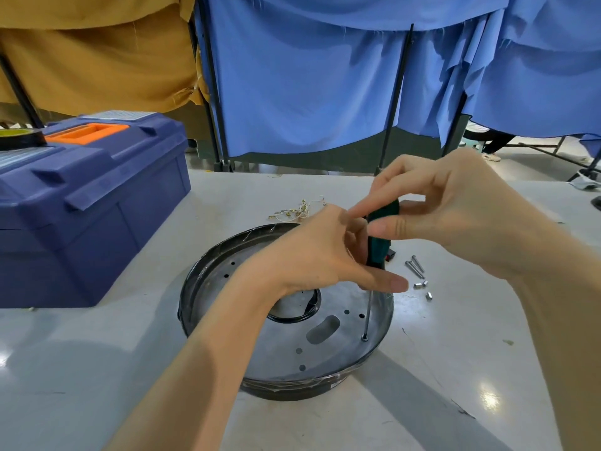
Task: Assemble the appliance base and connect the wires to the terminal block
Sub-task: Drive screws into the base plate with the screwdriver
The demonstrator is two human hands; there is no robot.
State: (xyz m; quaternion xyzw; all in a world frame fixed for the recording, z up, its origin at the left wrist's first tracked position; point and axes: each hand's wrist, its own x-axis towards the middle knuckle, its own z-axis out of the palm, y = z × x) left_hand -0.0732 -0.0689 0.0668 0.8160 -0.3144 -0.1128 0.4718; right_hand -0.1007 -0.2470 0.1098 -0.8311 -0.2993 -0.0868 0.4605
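Observation:
A round metal appliance base (pixel 328 362) with a dark rim lies on the white table, its plate pierced by several holes and a central opening. A green-handled screwdriver (pixel 379 242) stands nearly upright over it, the thin shaft reaching down to a screw (pixel 365 337) near the right rim. My left hand (pixel 312 255) holds the lower part of the handle, thumb stretched out to the right. My right hand (pixel 448 206) pinches the top of the handle with thumb and fingertips. A bundle of pale wires with brass terminals (pixel 297 211) lies behind the base.
A blue toolbox (pixel 87 203) with an orange handle fills the left side, a tape roll (pixel 19 138) on its lid. Loose screws (pixel 414 266) and small metal spacers (pixel 422 286) lie right of the base. Blue and mustard curtains hang beyond the table's far edge.

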